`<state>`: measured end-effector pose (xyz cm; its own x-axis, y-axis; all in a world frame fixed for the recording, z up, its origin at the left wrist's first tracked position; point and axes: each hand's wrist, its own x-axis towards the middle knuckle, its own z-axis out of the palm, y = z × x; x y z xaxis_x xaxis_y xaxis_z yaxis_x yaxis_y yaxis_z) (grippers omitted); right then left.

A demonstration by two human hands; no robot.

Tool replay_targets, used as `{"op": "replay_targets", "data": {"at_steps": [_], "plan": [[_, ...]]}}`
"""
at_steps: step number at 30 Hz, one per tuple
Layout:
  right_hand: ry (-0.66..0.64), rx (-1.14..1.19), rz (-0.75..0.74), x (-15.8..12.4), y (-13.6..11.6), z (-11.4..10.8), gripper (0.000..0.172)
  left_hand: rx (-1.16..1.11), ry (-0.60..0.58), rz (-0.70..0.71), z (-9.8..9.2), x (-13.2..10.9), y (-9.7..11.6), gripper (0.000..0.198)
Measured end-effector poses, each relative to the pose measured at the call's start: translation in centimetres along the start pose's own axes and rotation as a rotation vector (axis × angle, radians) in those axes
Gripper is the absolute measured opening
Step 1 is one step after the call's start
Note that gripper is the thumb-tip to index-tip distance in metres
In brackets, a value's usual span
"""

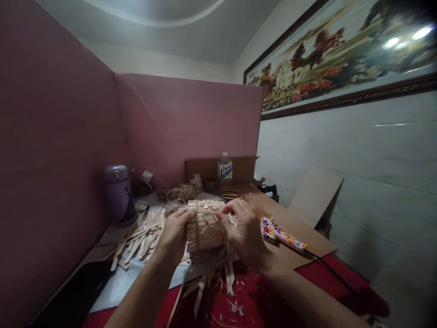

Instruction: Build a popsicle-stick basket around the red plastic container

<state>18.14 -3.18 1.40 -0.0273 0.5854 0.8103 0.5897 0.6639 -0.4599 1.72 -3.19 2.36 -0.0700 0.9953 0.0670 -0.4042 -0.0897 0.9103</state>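
Note:
A small box made of pale wooden craft sticks (pixel 205 234) stands in front of me, with twine (pixel 197 228) running down its left part. A small white petal-like piece (pixel 205 205) lies near its top edge. My left hand (pixel 174 232) grips the box's left side, thumb near the upper edge. At the upper right, my right hand (pixel 244 230) has its fingers pinched together against the front, on what looks like a thin loose strand of the twine. The fingertips partly cover that strand. A bit of white shows under the right fingers.
Loose craft sticks (pixel 145 237) are heaped at left by a purple flask (pixel 119 196). Behind stand a twine ball (pixel 186 192), scissors (pixel 230 194) and a plastic bottle (pixel 224 171). A flowered glue gun (pixel 283 234) with a cord lies right. Scraps litter the red cloth (pixel 252 291).

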Motion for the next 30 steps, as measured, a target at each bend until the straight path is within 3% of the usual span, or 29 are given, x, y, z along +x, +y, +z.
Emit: {"op": "replay_targets", "data": {"at_steps": [2,6,10,14,19,27,30], "plan": [[-0.034,0.034,0.087,0.1,-0.4,0.0,0.020,-0.074,0.037,0.047,0.6,-0.3,-0.4,0.029],[-0.146,0.197,0.270,0.6,-0.3,0.3,0.023,-0.145,0.010,0.002,1.6,-0.7,-1.0,0.028],[-0.302,0.280,0.352,1.0,-0.1,0.8,0.018,-0.159,-0.004,0.000,1.9,-0.8,-1.2,0.023],[-0.333,0.324,0.450,0.9,-0.3,1.1,0.014,-0.173,0.017,-0.050,2.0,-1.0,-1.5,0.028],[-0.335,0.251,0.400,0.4,-0.8,0.6,0.015,-0.193,-0.034,-0.045,2.1,-1.3,-1.9,0.032],[-0.299,-0.157,0.306,0.3,-2.3,0.1,0.012,-0.183,-0.045,0.005,2.4,-1.6,-3.1,0.032],[-0.302,-0.019,0.409,0.3,-2.2,0.5,0.013,-0.128,-0.063,0.053,2.1,-1.4,-3.8,0.030]]}}
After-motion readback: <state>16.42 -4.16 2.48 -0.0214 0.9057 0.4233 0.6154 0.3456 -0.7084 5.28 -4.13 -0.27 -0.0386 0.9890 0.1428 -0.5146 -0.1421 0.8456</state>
